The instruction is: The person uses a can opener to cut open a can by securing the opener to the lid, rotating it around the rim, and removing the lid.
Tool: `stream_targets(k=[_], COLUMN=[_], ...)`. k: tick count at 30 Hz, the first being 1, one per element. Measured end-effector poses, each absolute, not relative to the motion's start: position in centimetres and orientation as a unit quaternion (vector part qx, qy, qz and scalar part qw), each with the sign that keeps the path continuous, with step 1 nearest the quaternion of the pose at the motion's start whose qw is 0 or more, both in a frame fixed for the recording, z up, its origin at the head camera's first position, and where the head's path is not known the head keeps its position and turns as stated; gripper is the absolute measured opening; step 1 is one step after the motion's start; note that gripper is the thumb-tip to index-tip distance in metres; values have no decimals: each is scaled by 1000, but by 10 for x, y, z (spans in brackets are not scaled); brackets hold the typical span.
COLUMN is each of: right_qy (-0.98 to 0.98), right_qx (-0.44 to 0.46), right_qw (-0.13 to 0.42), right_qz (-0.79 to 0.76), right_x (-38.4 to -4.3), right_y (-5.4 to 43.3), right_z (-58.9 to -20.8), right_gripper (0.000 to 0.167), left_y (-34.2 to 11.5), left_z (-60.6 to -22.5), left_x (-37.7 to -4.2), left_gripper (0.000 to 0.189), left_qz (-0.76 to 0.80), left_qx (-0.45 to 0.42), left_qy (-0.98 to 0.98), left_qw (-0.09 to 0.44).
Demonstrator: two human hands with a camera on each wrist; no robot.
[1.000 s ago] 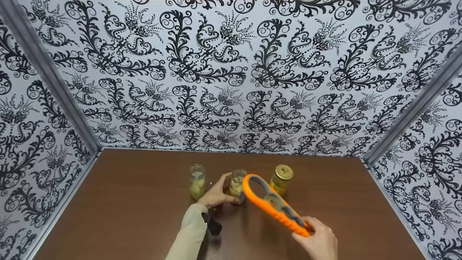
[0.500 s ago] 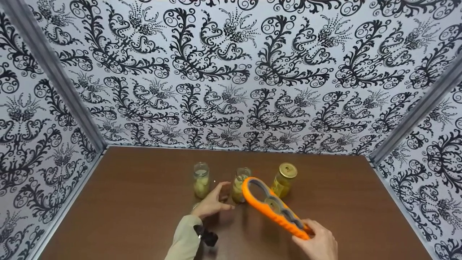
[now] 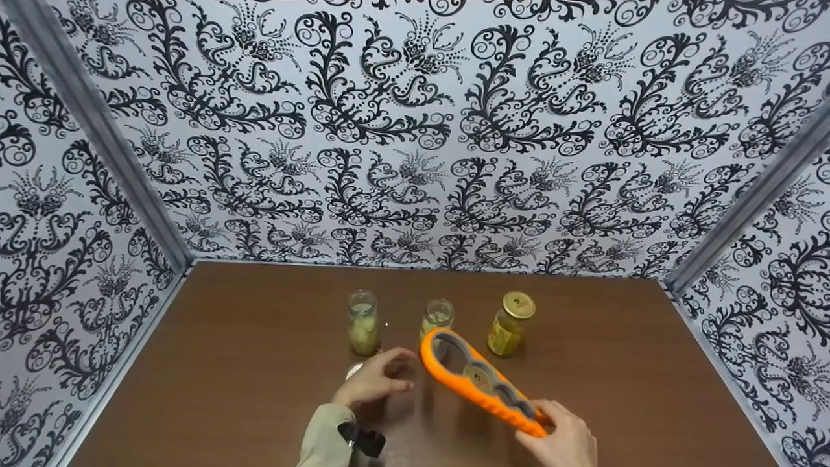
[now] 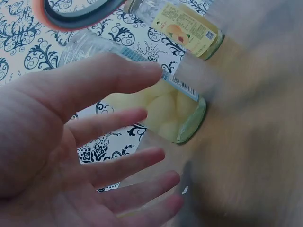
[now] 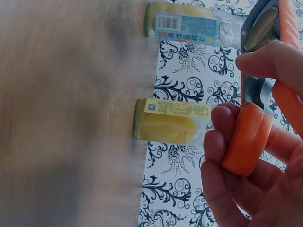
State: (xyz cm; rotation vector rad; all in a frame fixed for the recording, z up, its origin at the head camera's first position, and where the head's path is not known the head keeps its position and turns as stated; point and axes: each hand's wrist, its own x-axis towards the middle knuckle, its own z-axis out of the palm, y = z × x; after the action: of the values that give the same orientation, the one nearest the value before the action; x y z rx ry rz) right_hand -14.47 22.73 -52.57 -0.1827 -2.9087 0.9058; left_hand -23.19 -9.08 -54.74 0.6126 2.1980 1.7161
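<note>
My right hand (image 3: 563, 433) grips the handle end of an orange jar opener (image 3: 463, 387). A gold lid (image 3: 478, 377) sits in one of its grey-lined openings, also seen in the right wrist view. My left hand (image 3: 378, 381) is apart from the jars, fingers spread with nothing between them, as the left wrist view (image 4: 118, 156) shows. Just past the opener's tip stands the lidless middle glass jar (image 3: 439, 316), holding pale fruit; the opener hides its lower part. A pale round lid (image 3: 354, 370) lies on the table, partly covered by my left hand.
A second lidless glass jar (image 3: 363, 327) of pale fruit stands to the left. At the right is a jar (image 3: 506, 335) with its gold lid on and a yellow label. Patterned walls (image 3: 415, 162) enclose the brown table (image 3: 259, 363) at back and sides.
My left hand has let go of the middle jar and drawn back toward me and to the left. The right hand, with the jar opener, has shifted slightly left and nearer.
</note>
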Motion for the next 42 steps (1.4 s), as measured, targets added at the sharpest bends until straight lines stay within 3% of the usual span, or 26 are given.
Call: stream_targets(k=[4,10,26,36,42], right_qy=[-954,-957,-957,-957,-960], right_qx=[-45,-35,-59,-48,-7], right_qw=[42,31,-28,-16,36], right_qz=[294,287,284,286,278], right_x=[-145,-145,-145,-147,-148], right_y=[223,219,210,204,193], right_z=[-529,-535,-541,-542,-544], right_gripper=[40,40,42,42,40], left_y=[-89,-84,-54,-54,-45], left_z=[-549,-554,-578,-592,-595], left_x=[-228,-224,-208,-198,-185], left_gripper=[33,42,40,29,22], left_qz=[595,592,806,898,935], left_qx=[231,226,60,103,45], left_qy=[756,759,542,347,258], left_qw=[144,149,228,249,238])
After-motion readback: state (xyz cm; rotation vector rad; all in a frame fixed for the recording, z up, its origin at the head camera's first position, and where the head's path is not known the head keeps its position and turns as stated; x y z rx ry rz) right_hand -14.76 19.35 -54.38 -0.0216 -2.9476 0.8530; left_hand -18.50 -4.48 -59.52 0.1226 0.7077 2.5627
